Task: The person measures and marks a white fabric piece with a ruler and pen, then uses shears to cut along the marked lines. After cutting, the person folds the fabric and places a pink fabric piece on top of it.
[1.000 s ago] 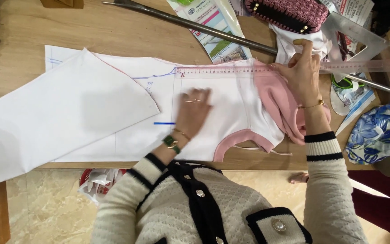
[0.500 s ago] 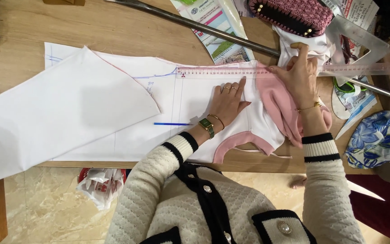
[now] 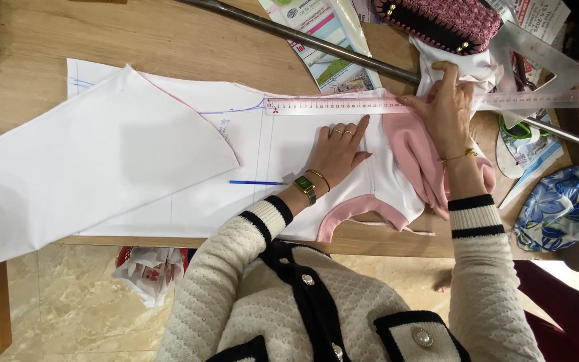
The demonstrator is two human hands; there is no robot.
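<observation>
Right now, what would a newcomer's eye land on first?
Probably the two hands at centre right: the left hand lies flat on white fabric, and the right hand presses a clear ruler across its top edge. Next, the pink trim under the right wrist, and a blue pen beside the left one.

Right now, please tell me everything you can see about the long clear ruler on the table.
The clear ruler is a long, flat strip of see-through plastic with fine marks along its edge. It lies level across the white fabric and paper pattern, running left to right toward the table's right edge. The right hand presses on it near its middle, over the pink cloth. The left hand rests flat just below it.
</observation>
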